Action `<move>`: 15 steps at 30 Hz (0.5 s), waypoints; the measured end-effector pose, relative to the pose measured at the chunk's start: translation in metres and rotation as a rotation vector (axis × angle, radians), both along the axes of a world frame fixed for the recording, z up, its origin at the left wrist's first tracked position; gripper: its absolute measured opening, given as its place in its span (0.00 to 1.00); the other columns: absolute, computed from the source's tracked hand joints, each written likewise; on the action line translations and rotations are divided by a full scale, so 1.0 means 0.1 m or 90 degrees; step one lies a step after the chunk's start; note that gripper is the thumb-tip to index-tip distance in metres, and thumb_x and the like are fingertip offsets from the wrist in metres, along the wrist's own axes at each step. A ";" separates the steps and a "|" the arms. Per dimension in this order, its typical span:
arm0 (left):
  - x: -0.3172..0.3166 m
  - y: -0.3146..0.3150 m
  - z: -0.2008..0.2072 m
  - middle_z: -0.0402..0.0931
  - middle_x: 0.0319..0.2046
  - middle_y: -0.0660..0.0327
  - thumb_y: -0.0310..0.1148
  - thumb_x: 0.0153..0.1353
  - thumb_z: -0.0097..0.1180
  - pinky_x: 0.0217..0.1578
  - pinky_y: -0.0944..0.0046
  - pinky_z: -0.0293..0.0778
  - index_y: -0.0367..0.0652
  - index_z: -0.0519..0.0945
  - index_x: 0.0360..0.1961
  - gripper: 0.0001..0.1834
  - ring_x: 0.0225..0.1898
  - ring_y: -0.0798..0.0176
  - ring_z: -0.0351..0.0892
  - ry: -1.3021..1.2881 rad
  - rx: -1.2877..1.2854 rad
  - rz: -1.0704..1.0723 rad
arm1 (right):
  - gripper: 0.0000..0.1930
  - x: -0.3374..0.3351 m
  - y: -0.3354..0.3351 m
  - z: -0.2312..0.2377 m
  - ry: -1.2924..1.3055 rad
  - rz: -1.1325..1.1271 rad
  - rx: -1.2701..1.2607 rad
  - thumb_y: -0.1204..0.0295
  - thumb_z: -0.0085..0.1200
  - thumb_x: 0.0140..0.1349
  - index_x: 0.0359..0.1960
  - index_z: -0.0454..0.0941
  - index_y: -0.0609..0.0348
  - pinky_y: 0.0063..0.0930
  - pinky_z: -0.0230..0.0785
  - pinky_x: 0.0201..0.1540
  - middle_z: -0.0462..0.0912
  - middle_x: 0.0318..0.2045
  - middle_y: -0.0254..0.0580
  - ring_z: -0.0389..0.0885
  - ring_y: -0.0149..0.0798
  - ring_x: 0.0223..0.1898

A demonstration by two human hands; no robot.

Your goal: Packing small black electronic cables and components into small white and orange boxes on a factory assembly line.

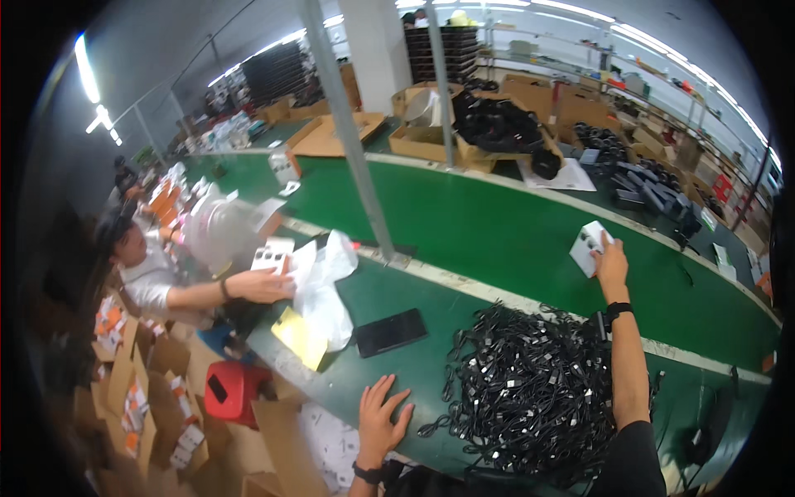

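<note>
My right hand (pixel 611 269) is out over the green conveyor belt (pixel 489 236), its fingers closed on a small white box (pixel 588 247) with dark round pictures on its face. My left hand (pixel 383 418) lies with fingers spread at the near edge of the dark green table (pixel 435 377), holding nothing. Between my arms is a large heap of black cables (pixel 530 389) with pale plugs. Beyond my left hand a black phone (pixel 391 333) lies flat, apart from it.
At the left, a co-worker's hand (pixel 261 286) is by another white box (pixel 272 254), beside a white plastic bag (pixel 325 290) and yellow paper (pixel 300 338). A metal post (pixel 352 137) rises at the belt's edge. A red stool (pixel 234 393) and open cartons stand below left.
</note>
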State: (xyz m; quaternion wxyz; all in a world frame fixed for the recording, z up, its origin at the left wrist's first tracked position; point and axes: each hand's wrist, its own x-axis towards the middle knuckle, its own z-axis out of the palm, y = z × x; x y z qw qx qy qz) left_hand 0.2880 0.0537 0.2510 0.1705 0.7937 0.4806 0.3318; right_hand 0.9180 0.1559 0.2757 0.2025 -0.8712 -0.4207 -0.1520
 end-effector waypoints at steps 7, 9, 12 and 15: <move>0.04 0.08 0.00 0.80 0.69 0.52 0.34 0.66 0.70 0.76 0.39 0.63 0.48 0.92 0.53 0.15 0.73 0.45 0.75 0.004 0.013 0.002 | 0.38 0.28 -0.20 -0.14 0.000 -0.025 0.027 0.65 0.69 0.67 0.79 0.70 0.40 0.51 0.83 0.57 0.73 0.72 0.63 0.88 0.65 0.56; 0.02 0.08 -0.01 0.80 0.69 0.51 0.34 0.66 0.70 0.75 0.37 0.63 0.48 0.91 0.53 0.15 0.74 0.46 0.74 0.001 0.015 -0.011 | 0.39 0.43 -0.20 -0.16 -0.025 -0.027 -0.001 0.66 0.69 0.66 0.80 0.70 0.41 0.51 0.83 0.58 0.73 0.72 0.64 0.87 0.65 0.56; 0.00 0.08 -0.04 0.80 0.69 0.52 0.33 0.67 0.69 0.76 0.38 0.64 0.48 0.91 0.53 0.14 0.74 0.47 0.74 -0.002 0.016 -0.009 | 0.42 0.67 -0.21 -0.21 -0.042 0.002 -0.036 0.66 0.72 0.63 0.80 0.69 0.45 0.50 0.82 0.59 0.74 0.70 0.69 0.87 0.66 0.57; 0.01 0.06 -0.03 0.81 0.68 0.53 0.32 0.67 0.69 0.76 0.38 0.64 0.48 0.91 0.52 0.13 0.74 0.48 0.74 -0.005 0.007 -0.012 | 0.45 0.90 -0.19 -0.24 -0.065 0.006 -0.069 0.69 0.75 0.59 0.79 0.69 0.51 0.50 0.82 0.59 0.77 0.66 0.73 0.86 0.65 0.58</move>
